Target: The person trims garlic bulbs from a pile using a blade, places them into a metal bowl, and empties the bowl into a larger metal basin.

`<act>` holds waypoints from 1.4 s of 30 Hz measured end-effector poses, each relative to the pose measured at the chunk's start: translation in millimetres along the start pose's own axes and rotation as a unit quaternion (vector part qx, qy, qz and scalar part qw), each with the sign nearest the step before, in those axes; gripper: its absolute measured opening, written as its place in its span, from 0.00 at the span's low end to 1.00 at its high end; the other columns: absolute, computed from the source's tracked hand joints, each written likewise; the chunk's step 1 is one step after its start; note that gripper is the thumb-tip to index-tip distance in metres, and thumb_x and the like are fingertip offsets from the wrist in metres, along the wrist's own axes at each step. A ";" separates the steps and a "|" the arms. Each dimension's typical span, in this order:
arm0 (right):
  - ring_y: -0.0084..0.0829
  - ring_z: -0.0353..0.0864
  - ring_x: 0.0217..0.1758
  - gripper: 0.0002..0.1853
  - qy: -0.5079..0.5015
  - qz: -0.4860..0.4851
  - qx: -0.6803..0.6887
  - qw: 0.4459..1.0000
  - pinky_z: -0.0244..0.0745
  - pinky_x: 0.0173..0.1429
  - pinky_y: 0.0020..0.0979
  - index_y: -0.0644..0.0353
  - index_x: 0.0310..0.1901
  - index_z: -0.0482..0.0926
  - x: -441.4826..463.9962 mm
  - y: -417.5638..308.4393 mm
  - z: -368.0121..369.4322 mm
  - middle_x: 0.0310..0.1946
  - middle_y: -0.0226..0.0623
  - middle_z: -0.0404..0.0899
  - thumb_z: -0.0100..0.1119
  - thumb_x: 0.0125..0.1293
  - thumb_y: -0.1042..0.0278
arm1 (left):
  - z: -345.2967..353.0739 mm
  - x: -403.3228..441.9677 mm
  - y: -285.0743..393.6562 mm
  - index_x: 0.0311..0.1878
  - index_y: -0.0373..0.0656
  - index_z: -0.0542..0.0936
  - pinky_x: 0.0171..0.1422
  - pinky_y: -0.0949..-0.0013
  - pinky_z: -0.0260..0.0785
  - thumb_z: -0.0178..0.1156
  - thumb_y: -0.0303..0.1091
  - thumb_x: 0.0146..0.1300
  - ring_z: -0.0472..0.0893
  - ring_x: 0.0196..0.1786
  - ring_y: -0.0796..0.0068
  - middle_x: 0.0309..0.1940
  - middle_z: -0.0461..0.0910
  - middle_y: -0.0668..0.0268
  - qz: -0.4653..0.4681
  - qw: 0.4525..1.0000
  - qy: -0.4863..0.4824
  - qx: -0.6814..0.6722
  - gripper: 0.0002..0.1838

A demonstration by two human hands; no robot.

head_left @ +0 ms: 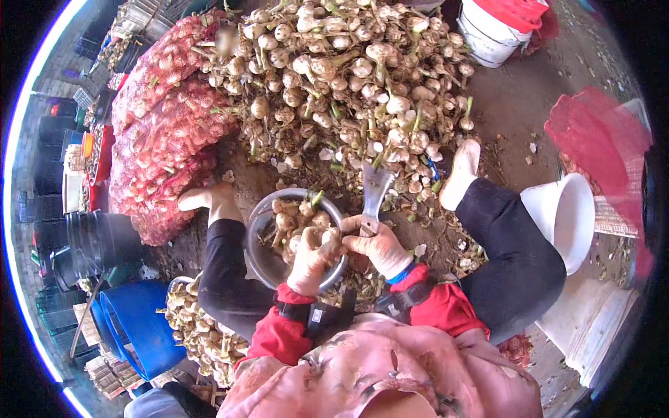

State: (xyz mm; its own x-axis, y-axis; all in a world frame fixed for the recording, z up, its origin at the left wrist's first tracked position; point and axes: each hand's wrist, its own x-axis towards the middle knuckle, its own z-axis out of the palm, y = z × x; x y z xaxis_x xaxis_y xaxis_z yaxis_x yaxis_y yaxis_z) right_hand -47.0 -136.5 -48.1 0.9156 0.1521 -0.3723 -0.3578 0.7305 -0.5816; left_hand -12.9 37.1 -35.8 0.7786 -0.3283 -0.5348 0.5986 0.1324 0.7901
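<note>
Over a round metal basin (255,259), my left hand (309,266) is closed around a garlic bulb, mostly hidden by the fingers. Several garlic bulbs (284,221) lie inside this basin. My right hand (382,252), just to the right of the basin rim, grips a scraper (375,194) by its handle. Its wide metal blade points away from me, toward a big heap of garlic (348,76) with stems and roots still attached. The two hands are close together, fingertips nearly touching.
Red mesh sacks of garlic (167,125) stand left of the heap. A white bucket (568,216) is beside my right knee, another white bucket (491,35) at the back right. Blue barrels (143,327) and trimmed garlic (202,334) lie behind my left leg. Garlic scraps litter the floor.
</note>
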 end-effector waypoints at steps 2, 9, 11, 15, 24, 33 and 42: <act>0.23 0.82 0.39 0.09 0.005 -0.001 -0.094 0.996 0.77 0.45 0.25 0.63 0.45 0.80 -5.6 -12.3 4.5 0.36 0.28 0.82 0.64 0.64 0.78 | 12.5 -24.6 17.6 0.64 0.36 0.67 0.53 0.66 0.74 0.76 0.39 0.50 0.80 0.48 0.71 0.49 0.78 0.62 -0.007 0.999 -0.035 -0.032 0.41; 0.27 0.81 0.40 0.12 0.045 -0.213 -0.489 0.844 0.76 0.46 0.29 0.58 0.42 0.80 -23.7 10.3 -12.0 0.35 0.30 0.79 0.64 0.57 0.80 | -6.1 -33.7 14.8 0.65 0.39 0.66 0.61 0.65 0.73 0.76 0.26 0.45 0.78 0.56 0.67 0.57 0.74 0.61 0.016 0.998 -0.020 0.052 0.42; 0.34 0.81 0.40 0.12 0.035 -0.207 -0.567 0.797 0.77 0.47 0.34 0.57 0.42 0.80 -31.1 11.8 -4.2 0.36 0.34 0.78 0.64 0.56 0.78 | 0.3 -36.5 15.5 0.62 0.36 0.68 0.59 0.66 0.73 0.75 0.23 0.44 0.78 0.53 0.67 0.57 0.72 0.61 0.044 0.996 0.009 0.072 0.40; 0.50 0.81 0.44 0.10 0.027 -0.142 -0.677 0.722 0.76 0.49 0.48 0.52 0.41 0.81 -31.3 13.5 12.9 0.40 0.44 0.78 0.60 0.56 0.69 | 2.5 -36.9 9.0 0.62 0.42 0.67 0.60 0.64 0.75 0.75 0.17 0.43 0.79 0.55 0.68 0.55 0.75 0.64 0.113 0.983 -0.054 0.133 0.41; 0.52 0.84 0.40 0.09 0.182 -0.068 -0.683 0.704 0.81 0.46 0.45 0.56 0.36 0.84 -13.3 21.3 -60.8 0.34 0.51 0.83 0.55 0.55 0.72 | -6.6 -49.1 5.5 0.57 0.41 0.68 0.56 0.65 0.70 0.75 0.27 0.37 0.75 0.50 0.69 0.47 0.73 0.62 0.252 0.909 0.007 0.333 0.39; 0.37 0.79 0.41 0.12 0.084 -0.282 -0.518 0.803 0.75 0.46 0.34 0.58 0.38 0.80 -12.9 46.0 -6.4 0.38 0.37 0.78 0.66 0.51 0.80 | -29.7 -40.4 17.9 0.64 0.43 0.67 0.62 0.62 0.72 0.66 0.37 0.61 0.78 0.54 0.66 0.50 0.78 0.62 0.101 0.964 0.086 -0.232 0.30; 0.32 0.80 0.36 0.07 0.154 -0.021 -0.478 0.864 0.75 0.44 0.31 0.58 0.38 0.81 16.0 118.0 -95.1 0.30 0.35 0.79 0.61 0.56 0.75 | -5.4 -45.6 18.7 0.59 0.45 0.74 0.61 0.58 0.71 0.66 0.43 0.58 0.78 0.57 0.62 0.54 0.78 0.60 0.078 0.961 0.041 -0.263 0.27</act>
State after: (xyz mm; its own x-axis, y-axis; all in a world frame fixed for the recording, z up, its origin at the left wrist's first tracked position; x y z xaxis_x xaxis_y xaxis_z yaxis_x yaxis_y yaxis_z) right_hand -92.1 -111.2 -191.5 0.8921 -0.1535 -0.4249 -0.4478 -0.1761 -0.8766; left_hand -36.1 59.7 1.7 0.8663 -0.1939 -0.4603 0.4683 0.6360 0.6133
